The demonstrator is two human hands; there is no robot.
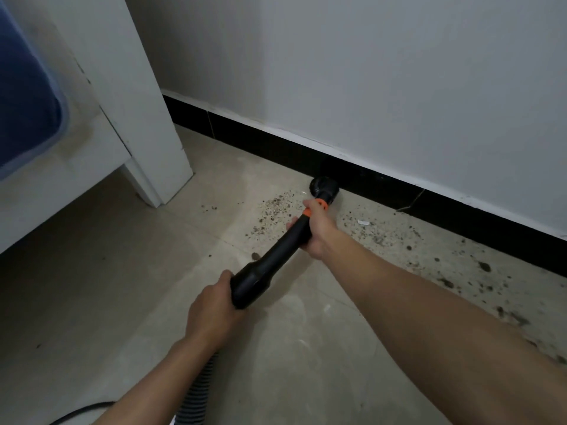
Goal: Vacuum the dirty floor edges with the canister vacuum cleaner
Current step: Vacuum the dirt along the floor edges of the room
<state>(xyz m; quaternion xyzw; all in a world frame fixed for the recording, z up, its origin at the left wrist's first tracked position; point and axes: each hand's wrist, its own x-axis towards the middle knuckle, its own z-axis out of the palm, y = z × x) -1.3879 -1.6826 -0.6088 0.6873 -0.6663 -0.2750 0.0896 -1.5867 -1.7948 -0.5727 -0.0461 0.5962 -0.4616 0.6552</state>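
Note:
A black vacuum wand (276, 253) with an orange collar (319, 205) points toward the wall. Its round black brush head (324, 187) rests on the floor against the black skirting board (460, 207). My right hand (316, 228) grips the wand just behind the collar. My left hand (214, 305) holds the thicker rear end, where the ribbed grey hose (199, 391) runs back under my left forearm. Dark crumbs of dirt (273, 210) lie left of the head, and more dirt (460, 271) spreads along the wall to the right. The canister is out of view.
A white furniture leg and panel (147, 118) stand on the floor at the left, with a blue cushion (24, 96) above. A small white scrap (364, 223) lies in the dirt. A black cable (82, 411) crosses the bottom left. The floor is beige tile (122, 286).

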